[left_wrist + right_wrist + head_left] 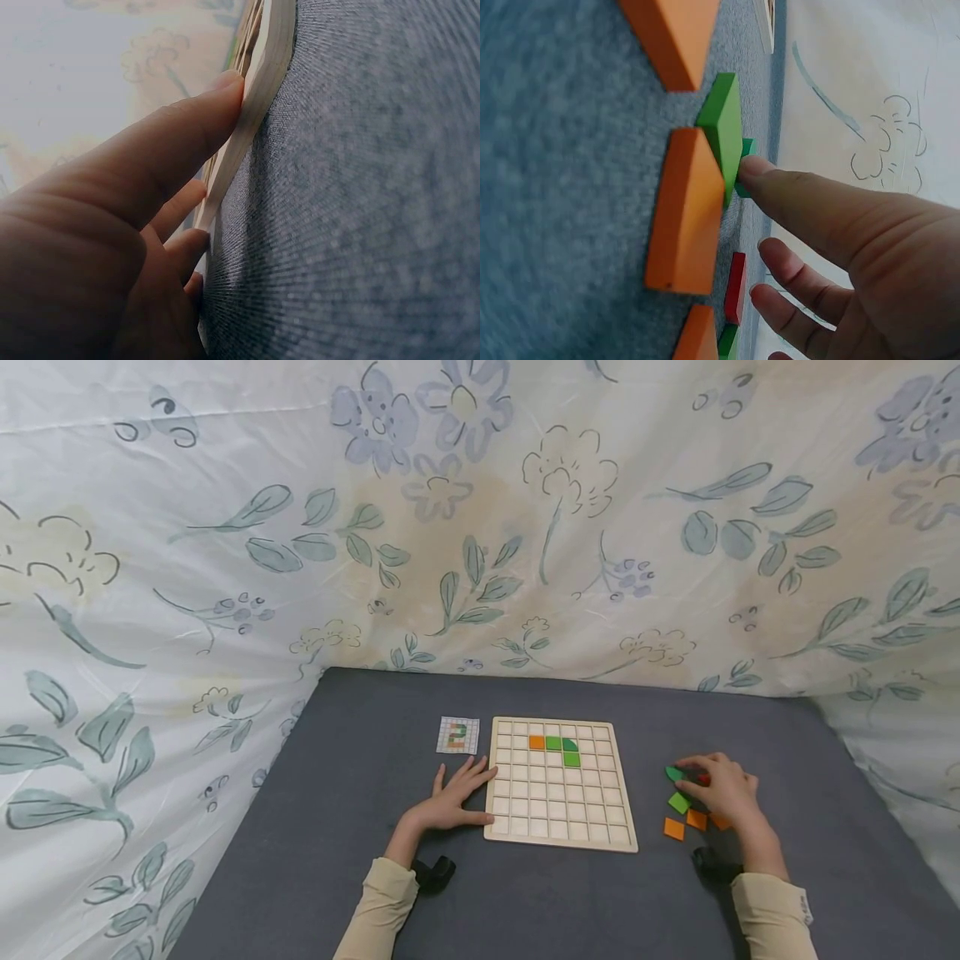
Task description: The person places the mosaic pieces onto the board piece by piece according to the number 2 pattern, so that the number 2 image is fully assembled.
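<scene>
Bluish-green tile [673, 773], thin and flat

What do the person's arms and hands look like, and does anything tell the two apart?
The left hand and right hand are both ungloved. Each arm wears a plain beige sleeve, left and right, with a small black device at each wrist, left and right. Only the right sleeve shows a pale patch with dark markings, too small to read.

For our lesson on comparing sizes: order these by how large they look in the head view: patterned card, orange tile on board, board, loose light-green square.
1. Board
2. Patterned card
3. Orange tile and light-green square: too alike to rank
</scene>
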A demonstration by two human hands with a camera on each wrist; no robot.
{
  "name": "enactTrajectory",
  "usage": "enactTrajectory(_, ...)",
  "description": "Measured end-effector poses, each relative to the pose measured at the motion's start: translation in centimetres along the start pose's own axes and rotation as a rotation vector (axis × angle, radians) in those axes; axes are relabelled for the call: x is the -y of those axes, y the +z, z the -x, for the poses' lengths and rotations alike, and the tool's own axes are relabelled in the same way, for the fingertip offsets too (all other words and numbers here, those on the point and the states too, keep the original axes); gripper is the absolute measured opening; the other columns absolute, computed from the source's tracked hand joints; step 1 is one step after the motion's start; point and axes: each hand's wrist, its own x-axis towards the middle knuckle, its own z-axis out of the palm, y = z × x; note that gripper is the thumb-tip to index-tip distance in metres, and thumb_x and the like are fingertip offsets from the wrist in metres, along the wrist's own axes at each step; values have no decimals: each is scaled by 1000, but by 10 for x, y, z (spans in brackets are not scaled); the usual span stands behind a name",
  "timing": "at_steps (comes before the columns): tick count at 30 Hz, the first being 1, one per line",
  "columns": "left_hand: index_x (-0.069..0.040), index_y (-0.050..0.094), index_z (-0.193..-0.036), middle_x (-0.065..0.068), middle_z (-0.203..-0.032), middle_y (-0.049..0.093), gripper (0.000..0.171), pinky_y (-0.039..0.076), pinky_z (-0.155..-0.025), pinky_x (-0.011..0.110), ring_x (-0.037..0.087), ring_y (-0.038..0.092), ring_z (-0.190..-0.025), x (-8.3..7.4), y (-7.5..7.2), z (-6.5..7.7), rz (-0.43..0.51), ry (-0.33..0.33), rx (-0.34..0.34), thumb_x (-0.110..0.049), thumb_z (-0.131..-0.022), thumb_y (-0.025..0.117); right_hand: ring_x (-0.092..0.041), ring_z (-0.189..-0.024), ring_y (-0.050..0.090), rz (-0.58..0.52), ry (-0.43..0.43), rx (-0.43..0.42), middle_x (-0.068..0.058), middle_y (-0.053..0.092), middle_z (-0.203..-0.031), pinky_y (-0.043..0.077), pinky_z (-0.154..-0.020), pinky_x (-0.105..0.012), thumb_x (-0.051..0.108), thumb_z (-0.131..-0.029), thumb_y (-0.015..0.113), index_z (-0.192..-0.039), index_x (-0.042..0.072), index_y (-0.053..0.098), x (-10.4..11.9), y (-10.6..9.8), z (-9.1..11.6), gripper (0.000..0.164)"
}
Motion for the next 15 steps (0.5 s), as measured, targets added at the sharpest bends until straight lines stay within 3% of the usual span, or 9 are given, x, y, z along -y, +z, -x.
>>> enactTrajectory(15, -22, 21, -150, 4, -157, 8, 77, -17, -106, 58, 24, -3, -144, 1, 0, -1, 9, 13, 0, -41, -87, 62, -41, -91, 41, 11, 59, -11, -24, 49, -105, 24, -73, -57, 31, -80, 72, -107, 4, 66, 1, 1, 1, 39)
